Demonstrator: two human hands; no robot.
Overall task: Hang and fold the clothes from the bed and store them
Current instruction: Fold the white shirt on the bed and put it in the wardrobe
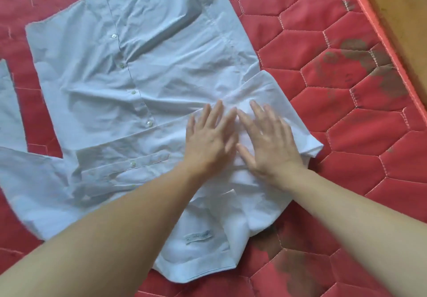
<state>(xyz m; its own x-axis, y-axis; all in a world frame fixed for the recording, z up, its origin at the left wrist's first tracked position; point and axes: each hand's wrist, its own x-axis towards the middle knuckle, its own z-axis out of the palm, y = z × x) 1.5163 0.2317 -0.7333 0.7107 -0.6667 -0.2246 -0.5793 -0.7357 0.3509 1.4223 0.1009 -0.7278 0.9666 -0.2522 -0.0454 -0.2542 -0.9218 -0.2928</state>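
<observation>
White shirt (129, 102), flat under left hand (210, 139), right hand (268, 142)

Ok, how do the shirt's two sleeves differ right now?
The right-side sleeve is folded across the shirt front, pressed flat under both hands, the left hand and right hand. The left-side sleeve lies spread out on the red mattress, untouched and partly out of frame. Both are the same pale fabric.

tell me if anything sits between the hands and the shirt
Nothing visible does. The left hand and right hand both lie flat, fingers straight, directly on the shirt, pressing a folded-in part near its right edge on the red mattress.
</observation>
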